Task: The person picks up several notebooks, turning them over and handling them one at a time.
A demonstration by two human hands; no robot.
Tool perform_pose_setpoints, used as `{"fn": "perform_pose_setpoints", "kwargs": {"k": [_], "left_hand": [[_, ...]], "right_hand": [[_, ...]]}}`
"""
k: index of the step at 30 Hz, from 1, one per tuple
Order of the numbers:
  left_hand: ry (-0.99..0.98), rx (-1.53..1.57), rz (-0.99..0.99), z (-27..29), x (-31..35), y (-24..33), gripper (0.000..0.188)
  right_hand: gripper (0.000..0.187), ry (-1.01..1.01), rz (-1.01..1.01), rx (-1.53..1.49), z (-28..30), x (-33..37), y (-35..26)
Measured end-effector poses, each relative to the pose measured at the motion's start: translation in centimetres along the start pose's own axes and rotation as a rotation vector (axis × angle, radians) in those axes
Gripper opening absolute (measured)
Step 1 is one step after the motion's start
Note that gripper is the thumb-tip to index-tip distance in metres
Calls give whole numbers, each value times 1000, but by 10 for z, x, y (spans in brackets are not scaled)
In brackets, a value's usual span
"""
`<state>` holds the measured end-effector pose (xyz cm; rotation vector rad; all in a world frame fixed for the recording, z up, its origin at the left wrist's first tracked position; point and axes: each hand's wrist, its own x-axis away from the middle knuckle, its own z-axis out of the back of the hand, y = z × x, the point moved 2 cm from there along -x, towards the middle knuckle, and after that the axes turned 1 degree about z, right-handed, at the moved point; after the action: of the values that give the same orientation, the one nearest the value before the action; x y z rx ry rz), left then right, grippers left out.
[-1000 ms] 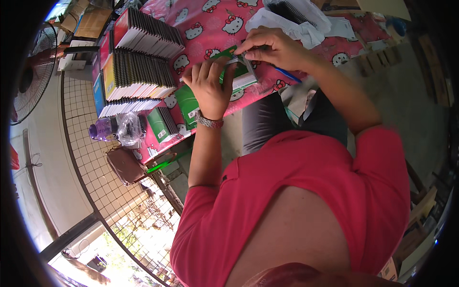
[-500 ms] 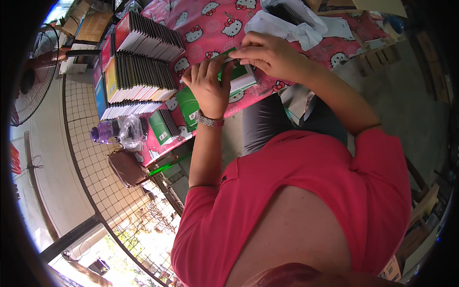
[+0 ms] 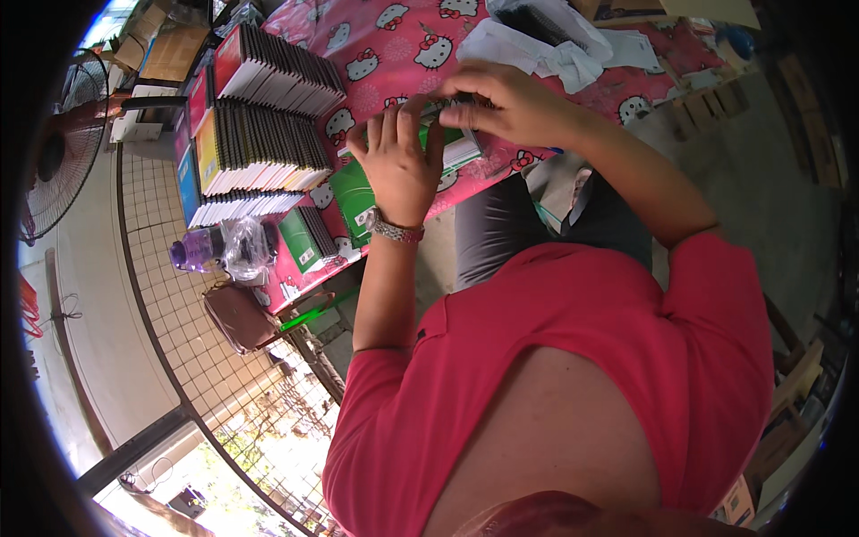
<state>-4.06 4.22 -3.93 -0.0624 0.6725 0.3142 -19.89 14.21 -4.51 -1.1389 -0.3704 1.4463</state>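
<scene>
At the table's near edge, my left hand (image 3: 398,166), with a metal watch on its wrist, bends over a green-covered notebook (image 3: 465,134). Its fingers curl onto the cover and the thumb lies by the right hand. My right hand (image 3: 510,103) is curved round the notebook's far edge, where a bit of dark spiral binding (image 3: 463,97) shows between thumb and fingers. White page edges (image 3: 465,155) show below the hands. Another green cover (image 3: 352,194) lies to the left, partly under my left wrist. The fingertips are partly hidden.
Stacks of spiral notebooks (image 3: 268,134) stand on the left of the pink patterned tablecloth (image 3: 367,22). Nearer are a small green notebook stack (image 3: 306,240), a purple bottle (image 3: 194,251) and a brown pouch (image 3: 240,318). White plastic wrapping (image 3: 537,45) lies at the back right. A fan (image 3: 63,152) stands left.
My right hand's fingers have spread from a pinch and lowered slightly over the notebook's edge, where dark binding now shows. My left hand has shifted slightly right.
</scene>
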Motion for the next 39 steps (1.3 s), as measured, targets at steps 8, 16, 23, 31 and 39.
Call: {"fn": "perform_pose_setpoints", "kwargs": {"k": [8,16,23,31,39], "left_hand": [[-91,54,-11,0,-2,6,29],[-104,94,-35,1,-4,4,19],[-72,-19,149,13,4,2,38],[-59,88,148,0,1,-18,34],[-33,123,150,-5,1,-24,41]], "right_hand": [[29,-76,154,106,10,-9,-10],[53,-199,-356,300,-44,0,160],[43,-219,-262,700,-62,-10,172],[51,-467,-123,-852,34,-45,51],[41,-457,-179,-346,37,-45,32]]}}
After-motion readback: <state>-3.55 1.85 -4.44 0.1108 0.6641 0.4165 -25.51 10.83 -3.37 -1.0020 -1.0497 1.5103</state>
